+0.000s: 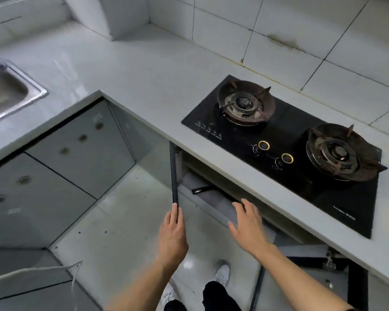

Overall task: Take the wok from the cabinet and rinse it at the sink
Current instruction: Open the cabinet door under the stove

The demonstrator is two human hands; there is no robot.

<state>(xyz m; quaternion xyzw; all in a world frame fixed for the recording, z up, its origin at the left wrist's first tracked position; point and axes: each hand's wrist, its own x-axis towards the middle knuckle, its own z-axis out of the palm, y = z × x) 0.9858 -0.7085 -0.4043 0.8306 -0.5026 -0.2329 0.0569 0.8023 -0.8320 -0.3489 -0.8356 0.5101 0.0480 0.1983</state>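
The cabinet under the hob stands open. My left hand grips the dark edge of the open cabinet door, fingers and thumb on either side of it. My right hand reaches with straight fingers toward the cabinet opening and holds nothing. Inside, on the cabinet shelf, a black handle shows; the rest of the wok is hidden under the countertop. The steel sink is at the far left, with part of a tap above it.
A black two-burner gas hob is set in the pale countertop. Grey cabinet fronts run under the sink side. A second open door hangs at lower right. My feet stand on the tiled floor.
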